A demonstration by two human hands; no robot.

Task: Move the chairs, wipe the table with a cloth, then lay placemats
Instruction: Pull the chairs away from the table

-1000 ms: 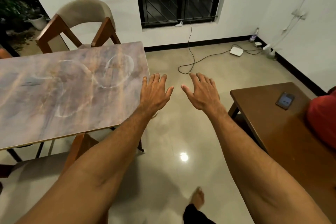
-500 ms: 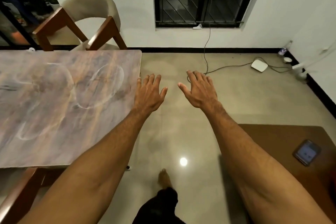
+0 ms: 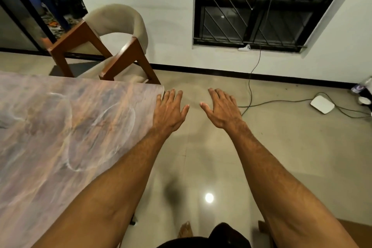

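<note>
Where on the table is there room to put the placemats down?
The whole marbled tabletop in view is bare, from the far edge by the chair to the near corner; the left forearm crosses only its near right edge. The left hand and right hand are empty. The floor is crowded only at far right, with cables and a white box.

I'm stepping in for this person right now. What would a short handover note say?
Left hand: open and empty, fingers over the table's far right corner.
Right hand: open and empty, above the floor.
Table: bare top with swirled marks; whether it has been wiped cannot be told.
Chair: at the table's far end, seat close to the edge.
No cloth or placemats in view.
Left: move the chair, find a cloth, wipe, lay placemats.
</note>
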